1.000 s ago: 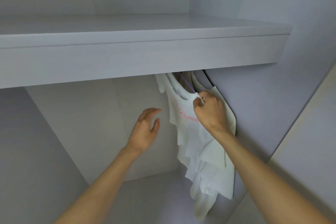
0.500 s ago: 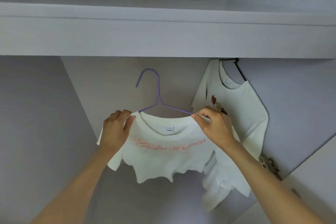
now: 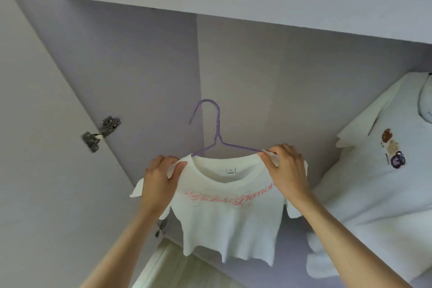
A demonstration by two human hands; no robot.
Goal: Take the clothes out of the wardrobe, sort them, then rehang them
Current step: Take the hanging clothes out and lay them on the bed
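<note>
Head view. The rail that would carry hangers is hidden behind the shelf (image 3: 257, 18) edge that runs across the top. A second shirt (image 3: 378, 182) hangs at the right and is cut off by the frame edge; only a dark bit of its hanger shows at its collar, and the small brown and purple print on its chest is too small to make out. The pink script across the held shirt (image 3: 231, 213) is partly covered by the right hand (image 3: 288, 175), so the words cannot be read in full, and the label inside the collar is too small to read. A lower hinge (image 3: 160, 229) is half hidden behind the left forearm, just left of the shirt's hem.

The shirt is white, short, with small sleeves and a wavy, uneven hem. It sits on a thin purple wire hanger (image 3: 216, 140), whose hook stands free in the air above the collar, touching nothing, well below the shelf. The front of the shirt faces the camera, inside the wardrobe opening, left of the second shirt and apart from it.

The left hand (image 3: 159, 184) pinches the shirt's left shoulder, thumb on the front and fingers curled behind the fabric. The right hand pinches the other shoulder beside the hanger's arm, with a fold of cloth between thumb and fingers. A metal hinge (image 3: 100, 133) sits on the door edge, up and left of the shirt.
</note>
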